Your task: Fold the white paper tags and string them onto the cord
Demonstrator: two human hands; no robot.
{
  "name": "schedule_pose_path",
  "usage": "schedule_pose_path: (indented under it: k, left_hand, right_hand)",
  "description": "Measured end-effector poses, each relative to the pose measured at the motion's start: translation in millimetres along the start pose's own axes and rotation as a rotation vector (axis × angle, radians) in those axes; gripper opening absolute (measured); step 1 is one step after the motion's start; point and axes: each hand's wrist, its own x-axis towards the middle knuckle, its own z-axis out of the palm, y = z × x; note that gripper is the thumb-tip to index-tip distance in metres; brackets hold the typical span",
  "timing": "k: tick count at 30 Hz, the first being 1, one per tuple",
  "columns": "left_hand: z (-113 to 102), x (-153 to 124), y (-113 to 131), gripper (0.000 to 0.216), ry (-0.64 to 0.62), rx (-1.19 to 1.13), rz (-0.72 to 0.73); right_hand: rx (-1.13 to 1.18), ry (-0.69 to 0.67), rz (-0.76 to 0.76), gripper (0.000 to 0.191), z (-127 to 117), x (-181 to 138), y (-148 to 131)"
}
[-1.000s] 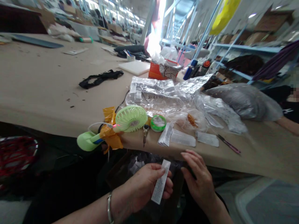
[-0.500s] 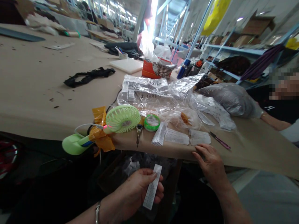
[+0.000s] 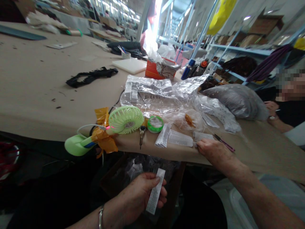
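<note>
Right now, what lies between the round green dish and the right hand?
In the head view, folded white strips, then a flat printed sheet, lie between the round green dish and the right hand.

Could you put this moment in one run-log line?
Left hand: holds printed label | Right hand: at flat labels on table | Nearby: green fan

The right hand [image 3: 213, 151] hides part of the label [image 3: 202, 135] behind it; its grip is unclear. Print on the slip [image 3: 154, 198] in the left hand [image 3: 139, 192] is too small to read. The left edge cuts off a red object [image 3: 9, 157], the right edge a co-worker [image 3: 290, 112]
</note>
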Motion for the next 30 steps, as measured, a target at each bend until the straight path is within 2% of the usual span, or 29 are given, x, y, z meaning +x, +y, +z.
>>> schedule_pose_path:
  k: [3,7,9,11,12,15,17,19,23,30]
  left_hand:
    - [2.8,-0.8,-2.7,0.035,0.002,0.002,-0.006]
    - [6.7,-3.8,-0.3,0.031,0.012,-0.009,-0.028]
    - [8.5,-6.3,2.9,0.028,-0.003,-0.007,-0.041]
    - [10.8,-9.0,6.4,0.027,-0.029,0.007,-0.056]
    - [12.2,-10.0,7.9,0.025,-0.053,0.003,-0.054]
    - [16.0,-11.2,11.2,0.02,-0.083,-0.051,-0.048]
    - [17.2,-11.3,11.8,0.012,-0.074,-0.13,0.01]
    - [16.1,-11.3,11.2,0.006,-0.039,-0.201,0.061]
    - [9.5,-10.1,7.6,0.004,-0.011,-0.242,0.079]
    - [5.2,-7.2,5.5,0.004,0.005,-0.22,0.083]
  right_hand:
    - [-0.042,0.039,-0.014,0.031,-0.9,1.7,0.0]
    - [-0.059,0.155,0.037,0.027,-8.5,-12.3,-8.4]
    - [-0.012,0.298,0.106,0.017,-14.5,-23.3,-27.2]
    - [0.112,0.485,0.174,0.009,-19.8,-32.6,-58.2]
    - [0.202,0.525,0.181,0.014,-21.3,-35.7,-76.8]
    - [0.478,0.475,-0.003,0.025,-18.2,-38.8,-132.9]
    - [0.528,0.407,-0.09,0.025,-9.4,-37.8,-161.2]
    - [0.521,0.355,-0.12,0.024,1.2,-36.8,-177.6]
    - [0.53,0.323,-0.172,0.021,12.9,-38.0,-183.3]
    - [0.573,0.283,-0.2,0.018,7.3,-39.4,-184.3]
